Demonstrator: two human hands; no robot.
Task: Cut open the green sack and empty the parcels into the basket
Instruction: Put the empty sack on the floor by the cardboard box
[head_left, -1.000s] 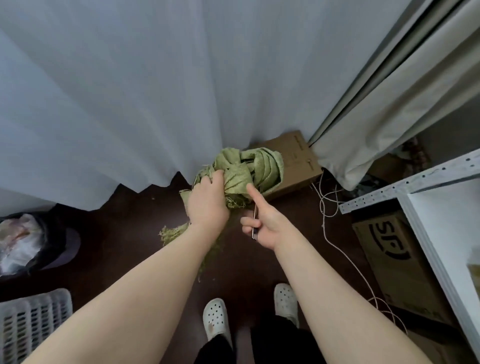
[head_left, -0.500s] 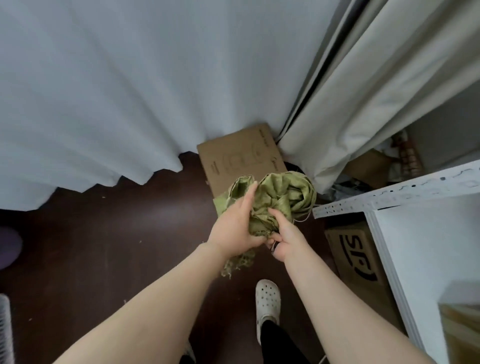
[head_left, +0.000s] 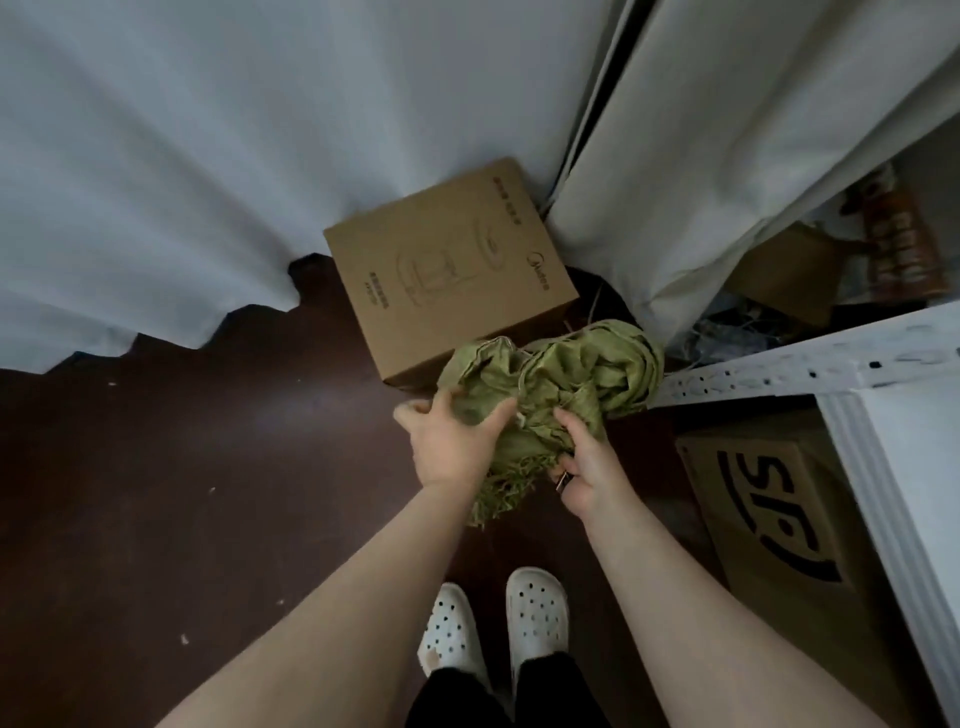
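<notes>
The green sack (head_left: 566, 384) is crumpled into a loose bundle, empty-looking, with frayed threads hanging below it. My left hand (head_left: 449, 447) grips its left side from above. My right hand (head_left: 584, 462) clutches its lower right part and also pinches a small dark cutter (head_left: 561, 480) between the fingers. The bundle hovers above the dark floor, in front of a cardboard box. No basket and no parcels are in view.
A brown cardboard box (head_left: 447, 270) stands against the white curtain (head_left: 260, 156). A white metal shelf (head_left: 883, 415) fills the right side, with an SF-marked carton (head_left: 779, 514) under it. Clutter lies behind the cream curtain (head_left: 727, 130). My white clogs (head_left: 535, 618) stand on the dark floor (head_left: 182, 467).
The view has swung right and the basket at lower left has left the frame. Both hands have carried the bunched sack toward the shelf corner, and my right hand has closed onto it.
</notes>
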